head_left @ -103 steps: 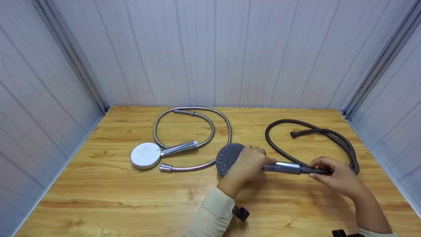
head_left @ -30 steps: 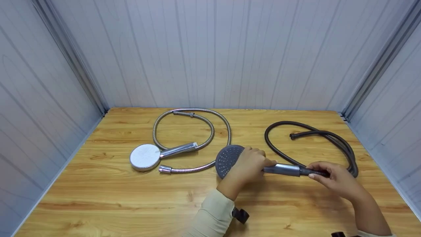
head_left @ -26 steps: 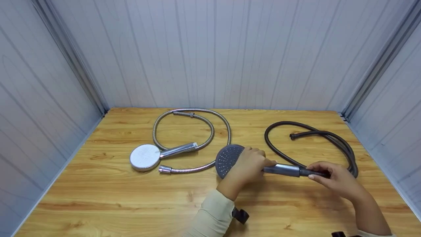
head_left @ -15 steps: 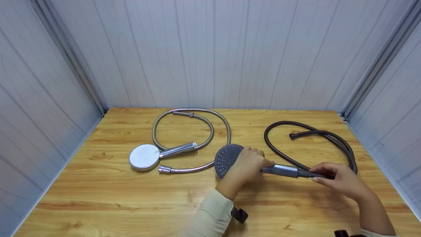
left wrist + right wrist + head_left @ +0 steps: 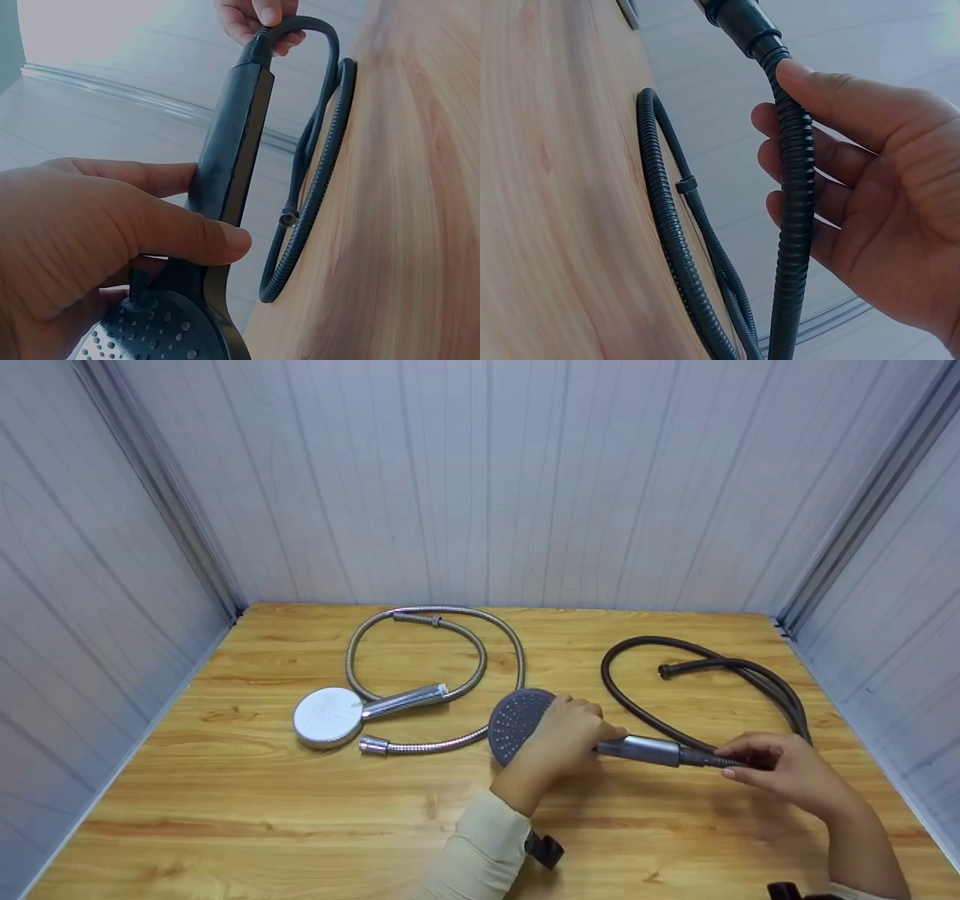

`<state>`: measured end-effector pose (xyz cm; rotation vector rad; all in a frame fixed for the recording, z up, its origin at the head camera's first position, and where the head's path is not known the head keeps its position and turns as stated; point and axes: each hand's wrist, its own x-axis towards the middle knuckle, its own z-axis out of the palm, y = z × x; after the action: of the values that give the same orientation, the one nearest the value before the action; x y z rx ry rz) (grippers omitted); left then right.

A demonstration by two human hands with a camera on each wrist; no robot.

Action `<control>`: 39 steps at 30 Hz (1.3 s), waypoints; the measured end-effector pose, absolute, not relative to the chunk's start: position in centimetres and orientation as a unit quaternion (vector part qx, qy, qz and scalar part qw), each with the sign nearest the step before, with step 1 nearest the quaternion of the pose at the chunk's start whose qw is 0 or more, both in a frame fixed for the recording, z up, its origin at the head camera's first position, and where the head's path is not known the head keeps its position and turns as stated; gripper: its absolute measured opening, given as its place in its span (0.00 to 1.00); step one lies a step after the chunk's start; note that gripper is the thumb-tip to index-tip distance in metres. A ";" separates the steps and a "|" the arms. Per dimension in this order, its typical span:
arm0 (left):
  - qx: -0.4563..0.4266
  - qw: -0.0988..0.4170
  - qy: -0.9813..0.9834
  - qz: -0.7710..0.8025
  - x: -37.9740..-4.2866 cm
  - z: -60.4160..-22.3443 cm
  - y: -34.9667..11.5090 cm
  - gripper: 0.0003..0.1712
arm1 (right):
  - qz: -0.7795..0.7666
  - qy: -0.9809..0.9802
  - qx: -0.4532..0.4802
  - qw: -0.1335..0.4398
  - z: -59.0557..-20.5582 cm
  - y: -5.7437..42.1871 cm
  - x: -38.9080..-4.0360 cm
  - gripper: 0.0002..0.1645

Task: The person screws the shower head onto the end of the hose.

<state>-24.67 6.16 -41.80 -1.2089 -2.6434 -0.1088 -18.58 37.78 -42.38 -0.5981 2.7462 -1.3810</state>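
My left hand (image 5: 566, 733) grips the neck of a black shower head (image 5: 516, 727), whose nozzle face points up in the head view. Thumb and fingers lie on either side of its handle (image 5: 225, 150) in the left wrist view. The connector (image 5: 694, 756) of a black shower hose (image 5: 795, 187) sits against the handle's end. Just behind that connector, my right hand (image 5: 791, 772) holds the hose, with the thumb on one side and the fingers behind it. The rest of the hose loops on the table, its loose end nut (image 5: 665, 671) lying inside the loop.
On the wooden table (image 5: 262, 825), a chrome shower head (image 5: 328, 718) lies to the left. Beside and behind it curls a chrome shower hose (image 5: 521, 652), its end connector (image 5: 373, 745) near the head. Panelled walls (image 5: 487, 487) enclose the back and both sides.
My right hand has moved slightly right, off the connector and onto the ribbed hose, so more of the connector shows. The left hand keeps its grip on the black shower head.
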 end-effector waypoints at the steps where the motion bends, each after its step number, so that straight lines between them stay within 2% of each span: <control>1: -0.413 0.114 -0.903 -0.041 -24.7 -41.8 6.2 0.25 | -0.440 0.877 -0.193 0.003 -42.4 37.8 -18.6 0.12; 18: -0.427 0.087 -0.898 -0.061 -24.8 -42.3 6.7 0.26 | -0.409 0.896 -0.174 0.018 -42.3 38.6 -18.3 0.10; 28: -0.446 0.100 -0.889 -0.039 -25.3 -42.6 7.3 0.24 | -0.421 0.887 -0.184 0.034 -42.7 39.3 -18.3 0.09; 39: -0.478 0.085 -0.874 -0.038 -26.2 -42.5 8.0 0.23 | -0.398 0.897 -0.186 0.057 -43.0 40.0 -18.5 0.10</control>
<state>-26.17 7.97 -42.48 -1.4241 -2.6047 -0.1136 -18.53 40.05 -43.03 -0.5637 2.7194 -1.2073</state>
